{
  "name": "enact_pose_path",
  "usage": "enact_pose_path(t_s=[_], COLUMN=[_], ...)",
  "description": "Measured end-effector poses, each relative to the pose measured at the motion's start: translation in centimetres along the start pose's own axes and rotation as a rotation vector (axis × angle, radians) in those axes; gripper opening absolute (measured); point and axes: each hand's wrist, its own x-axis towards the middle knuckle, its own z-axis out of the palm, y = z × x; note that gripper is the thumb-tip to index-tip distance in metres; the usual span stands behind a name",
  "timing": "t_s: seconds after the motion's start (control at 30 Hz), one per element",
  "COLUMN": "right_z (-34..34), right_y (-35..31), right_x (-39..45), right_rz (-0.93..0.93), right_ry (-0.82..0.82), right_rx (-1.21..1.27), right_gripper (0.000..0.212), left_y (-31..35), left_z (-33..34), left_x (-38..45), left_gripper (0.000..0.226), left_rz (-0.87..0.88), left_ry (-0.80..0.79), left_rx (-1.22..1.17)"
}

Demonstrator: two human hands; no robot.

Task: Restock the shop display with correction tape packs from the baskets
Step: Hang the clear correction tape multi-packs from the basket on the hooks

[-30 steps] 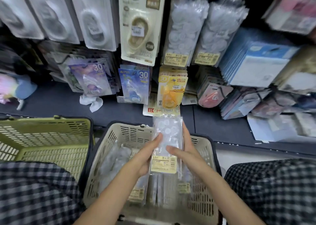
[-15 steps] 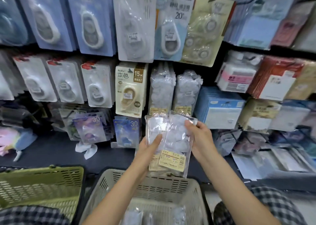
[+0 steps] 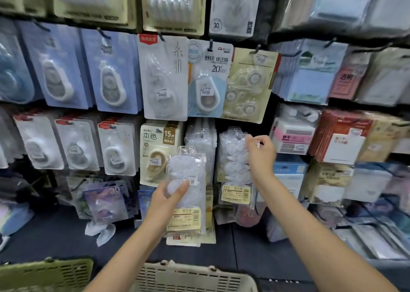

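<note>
Shop display [image 3: 244, 80] behind — left hand [image 3: 165, 199] fingers clamped round clear pack [image 3: 188, 180], right hand [image 3: 260, 154] pinching hung pack [image 3: 235, 158]

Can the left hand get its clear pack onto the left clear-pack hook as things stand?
Probably yes. The left hand grips a clear pack just below and in front of the hanging clear packs, with nothing between them. The right hand is busy at the neighbouring stack, beside that path.

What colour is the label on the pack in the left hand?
Pale yellow label, seen in the head view.
</note>
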Motion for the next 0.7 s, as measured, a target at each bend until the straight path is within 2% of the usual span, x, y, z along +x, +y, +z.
enact_pose_path(t_s=[0.27, 0.43, 0.6, 0.7], right_z=[0.7, 1.6, 1.9, 1.3], right_y=[1.7, 2.1, 1.0, 0.4], right_x=[0.4, 1.6, 3.1, 1.6], right_rz=[-0.078, -0.031, 0.047, -0.098], right_ry=[-0.008, -0.026, -0.094, 0.015], right_rx=[-0.066, -0.137, -0.274, -0.296], right_gripper=[0.019, 0.022, 0.019, 0.015], left_y=[0.5, 1.2, 1.5, 1.7], left_z=[0.7, 1.6, 3.0, 3.8], left_x=[0.6, 0.9, 1.3, 1.5], left_gripper=[0.098, 0.089, 0.091, 0.092], left_rz=[0.012, 0.031, 0.019, 0.027], left_ry=[0.014, -0.008, -0.024, -0.032], left_rx=[-0.031, -0.021, -0.013, 0.012])
